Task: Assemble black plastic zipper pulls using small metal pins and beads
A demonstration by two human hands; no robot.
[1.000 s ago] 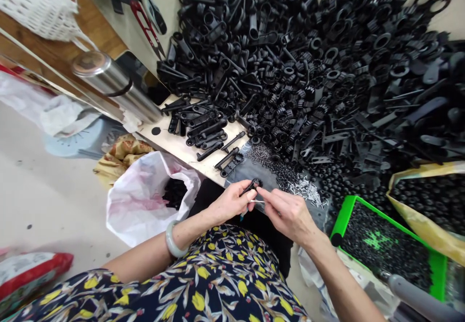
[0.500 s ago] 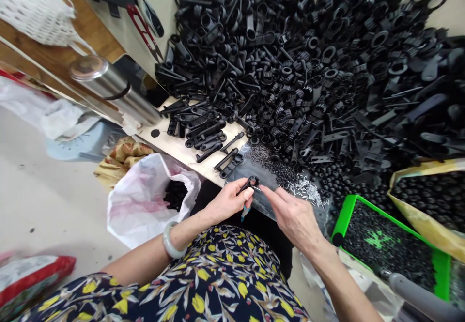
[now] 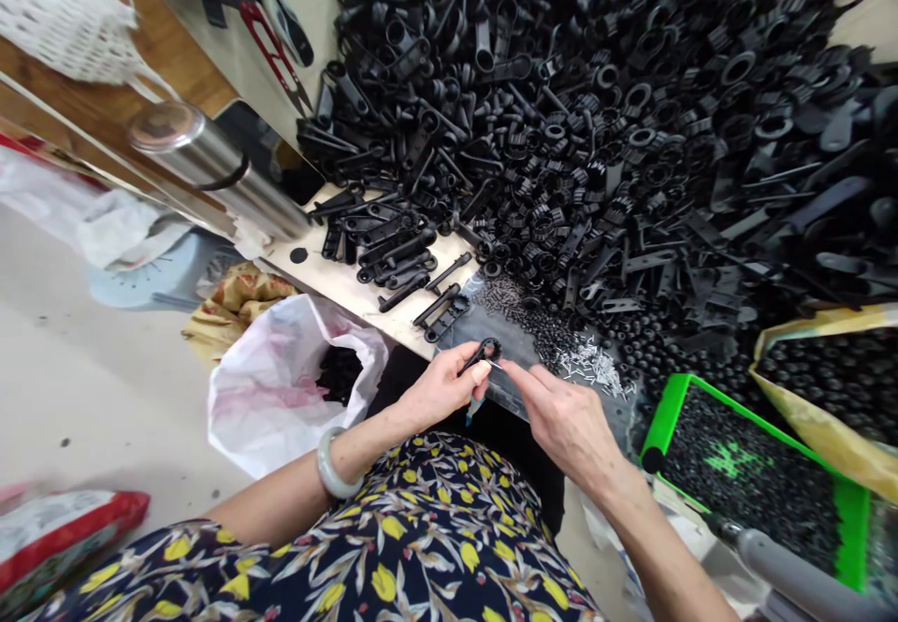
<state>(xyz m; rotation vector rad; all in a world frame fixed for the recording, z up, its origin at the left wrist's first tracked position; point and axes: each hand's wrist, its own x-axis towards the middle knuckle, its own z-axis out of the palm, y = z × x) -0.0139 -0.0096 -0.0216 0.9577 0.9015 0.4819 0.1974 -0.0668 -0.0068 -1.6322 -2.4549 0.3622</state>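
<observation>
The left hand's fingers (image 3: 477, 372) close narrowly around a black moulded-plastic ring-ended strap (image 3: 487, 353), gripping the shank so that the ring stays exposed, apparently to leave it reachable. The right hand's fingers (image 3: 523, 380) come together in a narrow pinch at the ring and seem to hold a thin silver pin (image 3: 495, 364), though it is almost too small to tell. A small teal tab (image 3: 475, 408) hangs below the left hand.

Both hands work just above a dark tray (image 3: 459, 332), which keeps loose parts within short reach: a scatter of silver pins (image 3: 589, 365) and small black pieces (image 3: 537, 327). Beside it, black straps lie in loose rows on a pale wooden worktop (image 3: 319, 276), with a large heap of black plastic parts (image 3: 596, 136) beyond.

To the right sit a green-rimmed tray of black beads (image 3: 673, 407) and a yellow bag of similar beads (image 3: 820, 374). To the left, a white plastic bag (image 3: 270, 397) holds black pieces, open beside the left forearm, which wears a pale green bangle (image 3: 331, 463).
</observation>
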